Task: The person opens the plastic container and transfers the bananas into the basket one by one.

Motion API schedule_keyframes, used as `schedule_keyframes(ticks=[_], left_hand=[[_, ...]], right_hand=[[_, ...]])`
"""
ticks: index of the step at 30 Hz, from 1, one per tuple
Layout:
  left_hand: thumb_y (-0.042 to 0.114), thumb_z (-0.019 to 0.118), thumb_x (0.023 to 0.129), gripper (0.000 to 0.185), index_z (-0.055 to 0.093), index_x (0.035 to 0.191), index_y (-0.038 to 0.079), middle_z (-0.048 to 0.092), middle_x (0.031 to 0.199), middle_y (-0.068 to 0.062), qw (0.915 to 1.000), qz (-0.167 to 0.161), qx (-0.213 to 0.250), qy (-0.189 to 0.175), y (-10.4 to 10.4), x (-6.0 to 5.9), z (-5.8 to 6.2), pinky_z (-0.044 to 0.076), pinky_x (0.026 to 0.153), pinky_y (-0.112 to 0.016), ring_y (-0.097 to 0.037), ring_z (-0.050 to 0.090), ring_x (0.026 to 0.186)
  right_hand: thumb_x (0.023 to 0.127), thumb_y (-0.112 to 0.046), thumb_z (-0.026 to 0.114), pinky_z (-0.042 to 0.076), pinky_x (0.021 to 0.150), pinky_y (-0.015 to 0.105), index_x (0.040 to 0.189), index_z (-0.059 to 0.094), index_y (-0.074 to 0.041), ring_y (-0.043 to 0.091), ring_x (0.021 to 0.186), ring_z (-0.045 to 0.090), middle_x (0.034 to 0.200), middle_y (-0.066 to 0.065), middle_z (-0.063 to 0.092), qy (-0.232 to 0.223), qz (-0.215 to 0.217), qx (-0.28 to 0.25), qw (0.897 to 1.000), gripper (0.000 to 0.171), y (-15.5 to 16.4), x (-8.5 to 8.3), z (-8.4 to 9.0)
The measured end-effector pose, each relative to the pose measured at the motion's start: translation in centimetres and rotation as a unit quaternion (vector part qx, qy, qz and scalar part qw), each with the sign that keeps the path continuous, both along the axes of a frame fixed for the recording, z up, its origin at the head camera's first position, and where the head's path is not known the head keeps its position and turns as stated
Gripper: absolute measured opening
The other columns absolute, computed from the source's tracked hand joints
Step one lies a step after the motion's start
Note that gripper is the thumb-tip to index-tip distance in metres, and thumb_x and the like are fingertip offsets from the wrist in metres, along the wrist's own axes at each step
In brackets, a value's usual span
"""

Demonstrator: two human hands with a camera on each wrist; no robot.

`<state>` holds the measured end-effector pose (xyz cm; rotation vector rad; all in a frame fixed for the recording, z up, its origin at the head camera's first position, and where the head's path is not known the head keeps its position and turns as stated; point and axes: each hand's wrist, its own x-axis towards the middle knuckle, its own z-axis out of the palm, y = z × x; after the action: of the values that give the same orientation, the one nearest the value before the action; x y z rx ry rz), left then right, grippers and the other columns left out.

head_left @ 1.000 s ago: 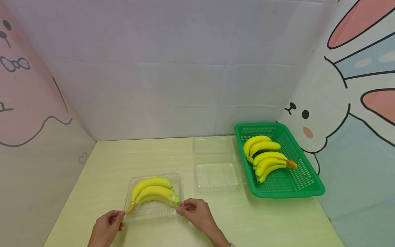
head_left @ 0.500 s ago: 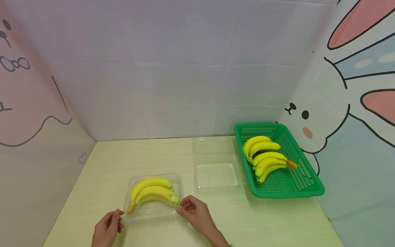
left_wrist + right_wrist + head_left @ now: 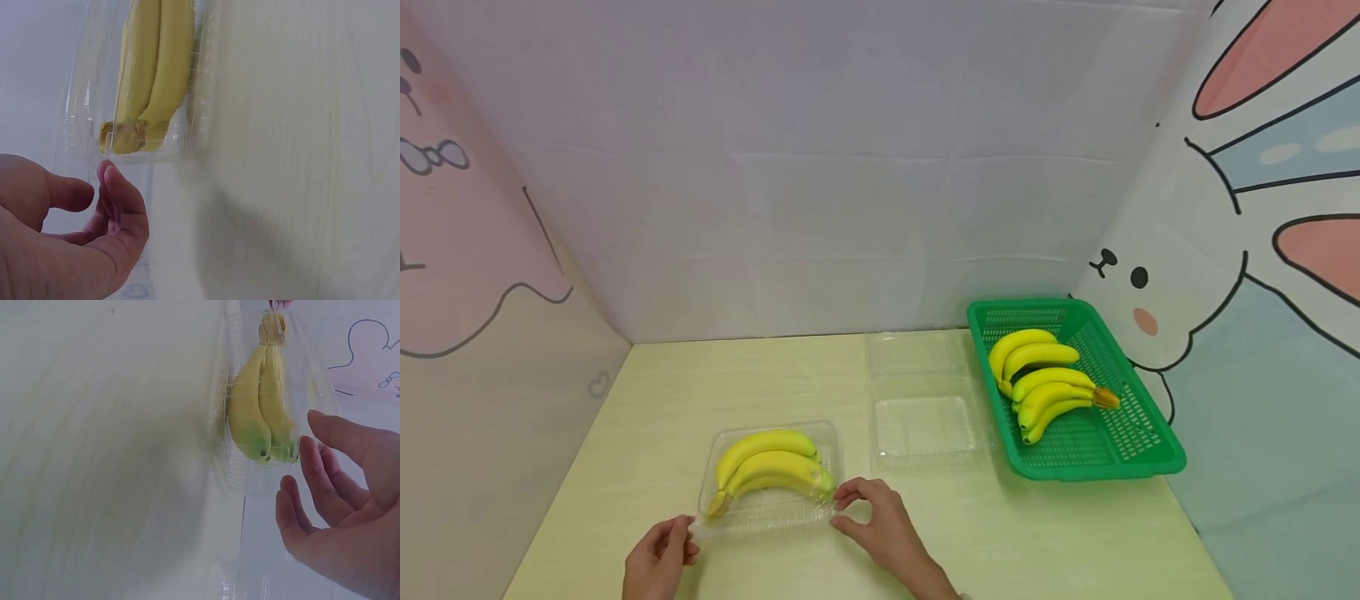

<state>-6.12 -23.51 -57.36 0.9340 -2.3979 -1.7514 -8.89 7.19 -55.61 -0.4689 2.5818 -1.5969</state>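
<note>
A bunch of yellow bananas [image 3: 775,471] lies inside a clear plastic clamshell box [image 3: 790,515] at the front left of the table, its lid down over the fruit. My left hand [image 3: 658,557] is at the box's front left corner, fingers loosely bent, with a gap between thumb and fingertips in the left wrist view. At the front right corner, my right hand [image 3: 883,529] has thumb and fingers spread apart, the fingertips close to the edge. Through the plastic, the right wrist view shows the greenish banana tips [image 3: 259,447].
Behind and right of the box, a second clear clamshell [image 3: 925,427] lies unfolded on the table. A green plastic basket [image 3: 1120,433] stands at the right with two more bunches of bananas [image 3: 1052,400] in it. Cloth walls surround the table [image 3: 1000,542].
My right thumb and fingers have parted from their pinch at the box's corner. My left fingers have loosened and drawn slightly off the other corner. The box stays in place.
</note>
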Motion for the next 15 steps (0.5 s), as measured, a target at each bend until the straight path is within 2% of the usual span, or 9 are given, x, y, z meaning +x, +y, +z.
schedule_keyframes(ticks=[4,8,15], left_hand=[[0.015,0.046,0.109,0.035,0.061,0.117,-0.015,0.063,0.076,-0.003,0.9998,0.011,0.015,-0.005,0.09,0.04,-0.26,0.057,0.058,-0.026,-0.008,0.062,0.062],[0.014,0.051,0.107,0.031,0.062,0.114,-0.014,0.065,0.075,-0.002,0.9993,0.014,0.034,0.000,0.09,0.10,-0.48,0.057,0.057,-0.025,-0.008,0.063,0.061],[0.016,0.058,0.104,0.031,0.061,0.111,-0.014,0.067,0.073,0.000,0.9984,0.017,0.055,0.002,0.31,-0.01,-0.61,0.057,0.057,-0.024,-0.008,0.063,0.059]], right_hand=[[0.089,-0.020,0.082,0.051,0.093,0.045,0.105,0.071,-0.017,0.013,0.099,0.061,0.092,-0.012,0.072,0.018,-0.010,0.002,1.000,0.019,-0.04,-0.02,0.04],[0.089,-0.017,0.082,0.052,0.091,0.043,0.104,0.072,-0.015,0.012,0.098,0.061,0.092,-0.010,0.072,0.047,-0.015,0.003,0.999,0.019,-0.07,-0.12,-0.09],[0.088,-0.017,0.083,0.052,0.086,0.033,0.104,0.072,-0.014,0.012,0.097,0.061,0.095,-0.005,0.072,0.119,-0.007,0.007,0.993,0.020,-0.09,-0.37,-0.50]])
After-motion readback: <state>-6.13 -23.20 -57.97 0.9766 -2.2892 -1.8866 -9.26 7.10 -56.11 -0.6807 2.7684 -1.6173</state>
